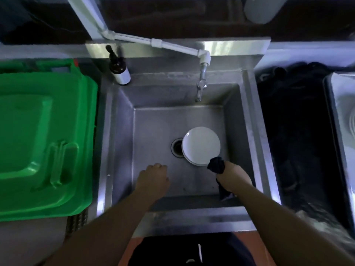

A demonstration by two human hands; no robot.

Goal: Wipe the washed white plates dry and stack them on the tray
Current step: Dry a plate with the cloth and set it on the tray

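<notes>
Left hand: down inside the deep stainless steel sink basin, fingers curled under loosely, holding nothing. Right hand: fist closed round a dark bunched cloth; one end sticks out past the knuckles and touches the near rim of the stack of round white plates. Stack lies flat on the sink floor, partly covering the drain, below the metal tap. Top plate glossy, unmarked.

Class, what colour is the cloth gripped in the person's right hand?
Dark, near black: the cloth in the right hand, seen in the head view.
</notes>
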